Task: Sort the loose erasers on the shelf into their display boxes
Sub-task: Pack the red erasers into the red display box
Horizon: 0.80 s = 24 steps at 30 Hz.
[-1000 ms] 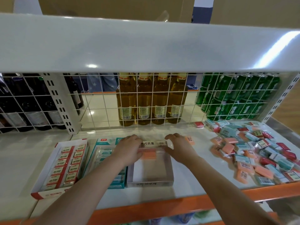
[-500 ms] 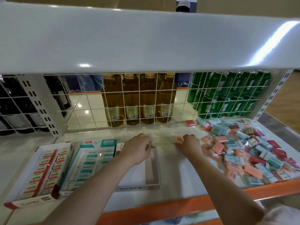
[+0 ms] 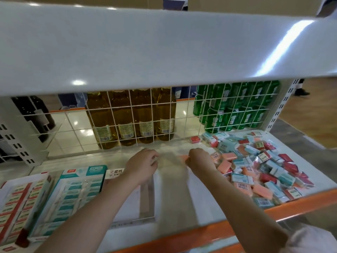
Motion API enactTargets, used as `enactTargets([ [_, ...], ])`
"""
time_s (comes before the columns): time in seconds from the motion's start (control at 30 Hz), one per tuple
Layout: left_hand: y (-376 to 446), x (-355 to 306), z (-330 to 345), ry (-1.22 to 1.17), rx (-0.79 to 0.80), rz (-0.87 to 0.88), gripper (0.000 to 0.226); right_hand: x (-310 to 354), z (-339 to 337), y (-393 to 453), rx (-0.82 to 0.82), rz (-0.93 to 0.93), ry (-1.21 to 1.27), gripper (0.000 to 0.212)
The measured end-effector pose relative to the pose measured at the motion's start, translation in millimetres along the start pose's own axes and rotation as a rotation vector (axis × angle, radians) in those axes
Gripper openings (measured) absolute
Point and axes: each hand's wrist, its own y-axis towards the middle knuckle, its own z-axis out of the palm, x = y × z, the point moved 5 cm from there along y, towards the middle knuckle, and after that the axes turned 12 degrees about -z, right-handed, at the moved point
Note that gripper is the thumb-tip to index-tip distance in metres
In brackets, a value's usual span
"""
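Observation:
My right hand (image 3: 198, 161) is at the left edge of the pile of loose erasers (image 3: 264, 167), which are orange, teal and red, and it pinches an orange eraser (image 3: 182, 157). My left hand (image 3: 142, 165) hovers with curled fingers over the back end of the clear display box (image 3: 146, 201). Motion blur hides whether it holds anything. Left of that box lie a teal eraser box (image 3: 76, 194) and a red eraser box (image 3: 20, 203), both filled in rows. My left forearm covers most of the clear box's inside.
A wire grid (image 3: 127, 115) closes the back of the shelf, with amber bottles (image 3: 127, 117) and green cans (image 3: 235, 106) behind it. The upper shelf board (image 3: 164, 48) overhangs close above. The orange front rail (image 3: 300, 203) marks the shelf's edge.
My right hand moved right from the clear box to the pile's edge and now pinches an orange eraser. My left hand lifted from the box's back end. The view shifted right.

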Motion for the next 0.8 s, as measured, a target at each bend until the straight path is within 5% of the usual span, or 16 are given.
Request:
enactTargets([
  [0.27,8.2,-51.1,24.3,-0.042,0.02,0.056,0.034,-62.5,-49.2,-19.2,-0.254,0.129,0.128,0.02],
  [0.8,8.3,-162.9,102.3,-0.313,0.398,0.122,0.026,-142.7,-71.9,-82.8,-0.367,0.298,0.372,0.021],
])
